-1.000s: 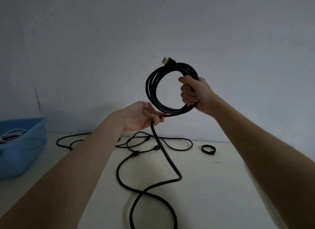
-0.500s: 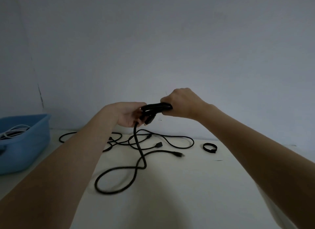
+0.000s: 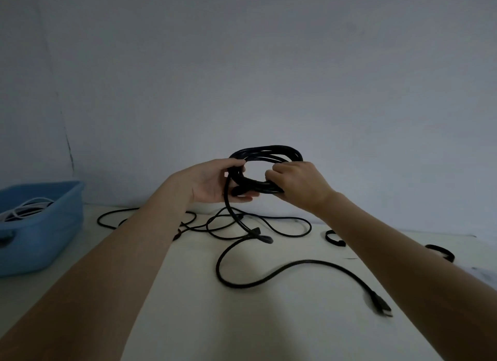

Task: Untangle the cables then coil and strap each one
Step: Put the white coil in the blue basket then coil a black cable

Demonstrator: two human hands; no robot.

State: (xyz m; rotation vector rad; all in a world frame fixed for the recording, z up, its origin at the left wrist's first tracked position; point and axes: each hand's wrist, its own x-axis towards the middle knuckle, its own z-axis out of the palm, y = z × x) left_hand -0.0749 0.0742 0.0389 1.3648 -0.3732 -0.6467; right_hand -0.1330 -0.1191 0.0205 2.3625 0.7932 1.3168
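A thick black cable is wound into a coil (image 3: 269, 152) held above the table, lying nearly flat. My left hand (image 3: 215, 182) grips the coil's left side, thumb over the top. My right hand (image 3: 298, 183) grips its right front, fingers curled round the strands. The cable's loose tail (image 3: 271, 276) drops from the left hand, loops on the table and ends in a plug (image 3: 380, 304) at the front right. A thinner black cable (image 3: 290, 226) lies tangled on the table behind. Two black straps lie at the right: one strap (image 3: 334, 238) and a farther strap (image 3: 441, 251).
A blue bin (image 3: 48, 226) with white cables (image 3: 24, 208) inside stands at the left edge of the white table (image 3: 269, 328). A grey wall rises right behind the table.
The coil went from upright to edge-on to nearly flat between both hands. More of the tail has been drawn in, and its plug end now lies at the front right.
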